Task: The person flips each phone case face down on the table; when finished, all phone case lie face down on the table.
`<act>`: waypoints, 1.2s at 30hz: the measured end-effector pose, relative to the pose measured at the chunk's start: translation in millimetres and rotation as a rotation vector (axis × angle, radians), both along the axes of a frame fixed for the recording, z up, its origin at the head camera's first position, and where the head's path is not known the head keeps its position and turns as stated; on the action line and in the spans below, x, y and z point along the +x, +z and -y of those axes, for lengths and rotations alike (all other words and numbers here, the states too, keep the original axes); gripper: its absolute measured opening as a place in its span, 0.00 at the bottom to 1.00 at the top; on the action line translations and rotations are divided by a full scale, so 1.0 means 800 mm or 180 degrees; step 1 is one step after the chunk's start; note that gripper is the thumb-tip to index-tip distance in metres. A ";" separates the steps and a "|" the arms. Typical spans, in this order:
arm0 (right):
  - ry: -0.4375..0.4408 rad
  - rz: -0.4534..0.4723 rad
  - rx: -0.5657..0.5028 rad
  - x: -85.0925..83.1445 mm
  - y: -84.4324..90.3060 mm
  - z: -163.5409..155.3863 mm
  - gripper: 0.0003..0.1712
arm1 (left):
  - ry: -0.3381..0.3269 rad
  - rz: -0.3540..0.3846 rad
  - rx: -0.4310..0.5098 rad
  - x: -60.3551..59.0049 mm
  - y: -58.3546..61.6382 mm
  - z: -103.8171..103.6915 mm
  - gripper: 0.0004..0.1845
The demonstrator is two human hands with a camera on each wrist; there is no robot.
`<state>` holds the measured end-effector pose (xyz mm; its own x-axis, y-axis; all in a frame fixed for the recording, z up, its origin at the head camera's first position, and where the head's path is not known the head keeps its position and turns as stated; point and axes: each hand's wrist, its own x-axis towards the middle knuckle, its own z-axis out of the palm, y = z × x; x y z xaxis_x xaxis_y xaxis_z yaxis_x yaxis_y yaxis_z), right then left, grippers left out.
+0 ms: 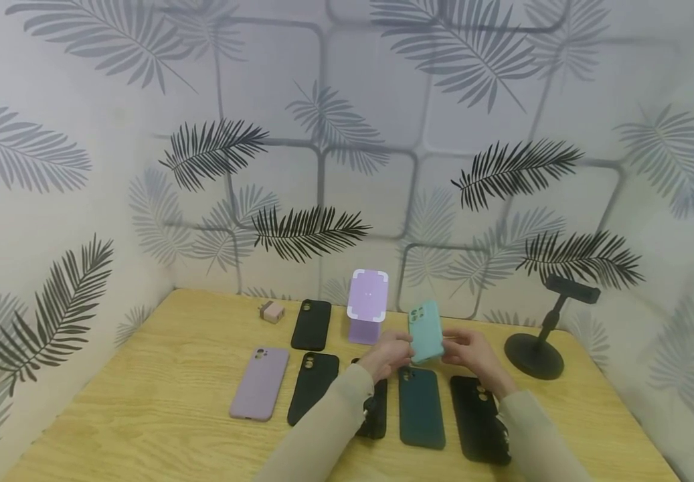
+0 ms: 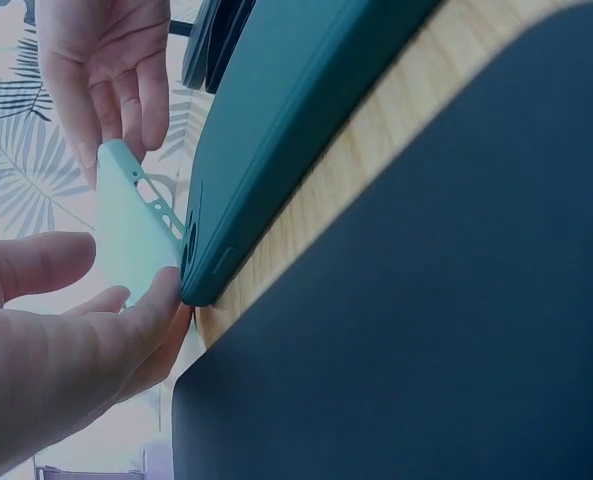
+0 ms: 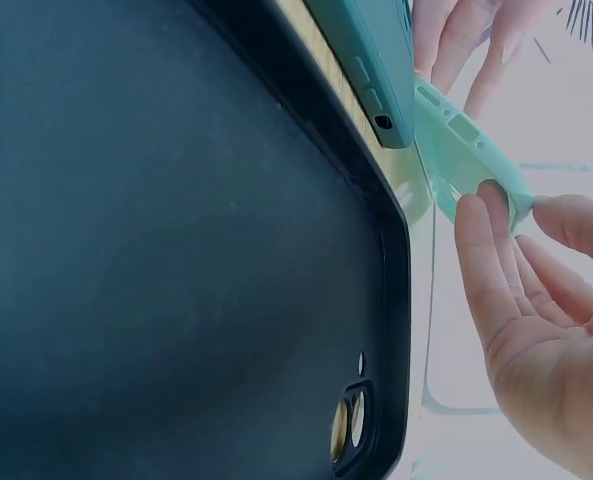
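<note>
Mint-green phone case, seemingly soft silicone, is pinched upright between left hand and right hand.

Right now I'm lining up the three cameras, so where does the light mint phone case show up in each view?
Head: mint case at centre, raised above the table between left hand and right hand.
Left wrist: pale sliver at left, between the fingers.
Right wrist: upper right, fingertips on its edge.
Shared landmark: the dark teal case lying beside it.
</note>
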<state>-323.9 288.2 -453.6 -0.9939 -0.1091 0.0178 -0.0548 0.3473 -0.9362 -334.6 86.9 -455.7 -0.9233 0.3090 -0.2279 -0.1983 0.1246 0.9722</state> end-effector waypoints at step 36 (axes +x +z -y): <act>-0.0112 0.0252 0.0538 0.005 -0.013 -0.012 0.23 | -0.0009 0.0006 0.0009 0.001 0.001 0.005 0.25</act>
<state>-319.5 297.9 -463.7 -0.9947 -0.0689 -0.0763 0.0317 0.5003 -0.8653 -334.1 83.2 -454.8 -0.9220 0.3122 -0.2289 -0.1999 0.1224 0.9721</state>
